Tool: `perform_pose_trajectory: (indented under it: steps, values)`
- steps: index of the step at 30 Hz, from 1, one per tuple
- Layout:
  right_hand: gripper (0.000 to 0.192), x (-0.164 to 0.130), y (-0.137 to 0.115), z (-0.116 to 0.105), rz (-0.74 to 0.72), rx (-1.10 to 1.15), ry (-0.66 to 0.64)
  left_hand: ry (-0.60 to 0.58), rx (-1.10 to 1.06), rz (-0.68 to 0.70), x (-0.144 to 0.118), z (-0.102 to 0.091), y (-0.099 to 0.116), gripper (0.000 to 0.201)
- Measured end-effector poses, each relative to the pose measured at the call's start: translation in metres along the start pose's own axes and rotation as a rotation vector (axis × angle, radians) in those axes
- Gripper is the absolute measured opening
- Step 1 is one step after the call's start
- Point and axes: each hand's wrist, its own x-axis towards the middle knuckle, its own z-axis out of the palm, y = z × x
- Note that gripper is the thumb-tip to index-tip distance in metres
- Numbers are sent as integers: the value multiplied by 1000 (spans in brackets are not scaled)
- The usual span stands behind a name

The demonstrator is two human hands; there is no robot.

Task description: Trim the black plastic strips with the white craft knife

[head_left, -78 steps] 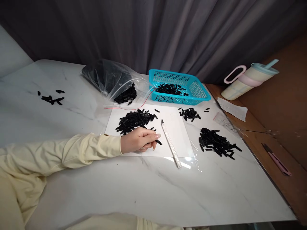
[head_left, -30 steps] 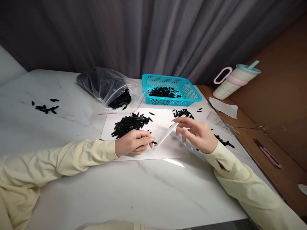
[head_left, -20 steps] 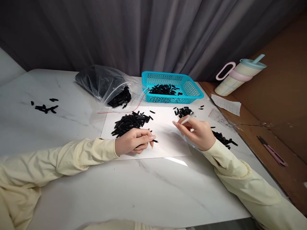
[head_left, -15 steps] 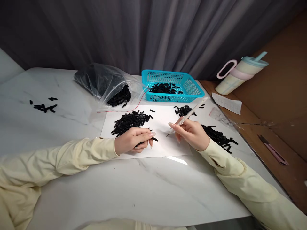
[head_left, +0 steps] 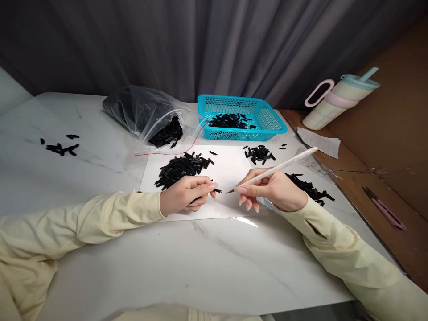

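Observation:
My left hand (head_left: 189, 195) pinches small black strips; the end of one black strip (head_left: 217, 191) sticks out past the thumb and forefinger. My right hand (head_left: 272, 189) is closed around a slim white pen-shaped tool (head_left: 284, 165) with a thin, dark pointed tip. That tip is close to the end of the strip; whether they touch I cannot tell. Both hands are over a white sheet of paper (head_left: 229, 167). Just behind my left hand lies a heap of black strips (head_left: 183, 169). Another pile of black strips (head_left: 310, 188) is partly hidden by my right hand.
A blue basket (head_left: 245, 134) holding black strips stands at the back, beside an open clear zip bag (head_left: 140, 113) of them. Smaller groups lie at far left (head_left: 62, 149) and behind my right hand (head_left: 260, 154). A tumbler (head_left: 334, 104) and a pink-handled cutter (head_left: 388, 214) are to the right.
My right hand has turned, and the white tool is now tilted lower to the right, its tip nearer the strip. My left hand keeps its place with the strip turned slightly.

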Motion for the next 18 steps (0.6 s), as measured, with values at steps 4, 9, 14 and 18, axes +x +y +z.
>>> perform_pose_trajectory:
  steps: [4,9,14,18]
  values:
    - [19,-5,-3,7,-4,-41,49,22,14,-3,0,1,0,24]
    - [20,-5,2,13,-25,43,54,27,1,0,-1,1,1,23]
    - [28,-6,4,22,-92,115,52,17,19,12,-1,2,0,23]
    - [28,-6,5,24,-140,115,68,6,44,25,0,3,0,25]
